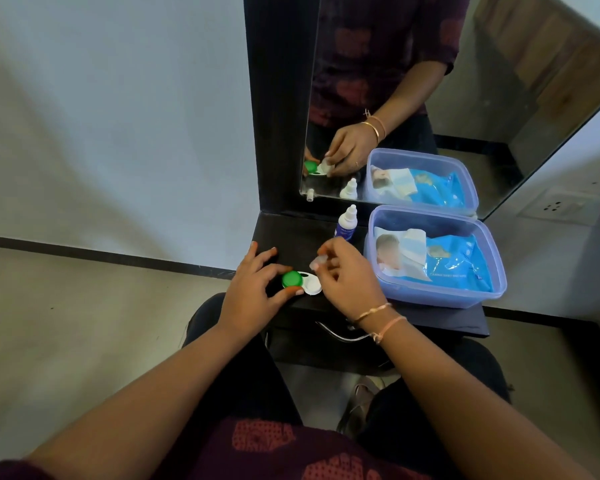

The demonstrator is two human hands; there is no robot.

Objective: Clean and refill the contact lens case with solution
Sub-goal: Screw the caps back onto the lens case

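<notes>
While the left hand (253, 289) pinches the lens case (300, 283) at its green cap (291, 279) on the dark surface (291, 233), the right hand (343, 271) pinches a small clear cap (317, 262) just above.

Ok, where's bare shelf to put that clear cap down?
Bare shelf lies behind the lens case, left of the solution bottle, up to the mirror. The right side is filled by the plastic tub; the front edge is crowded by both hands.

A clear plastic tub (492, 268) sits at the right of the dark shelf (291, 233), holding a blue pack of wipes (454, 268) (one sheet pulled out). A mirror (465, 81) stands behind; a wall socket (555, 206) lies right.
</notes>
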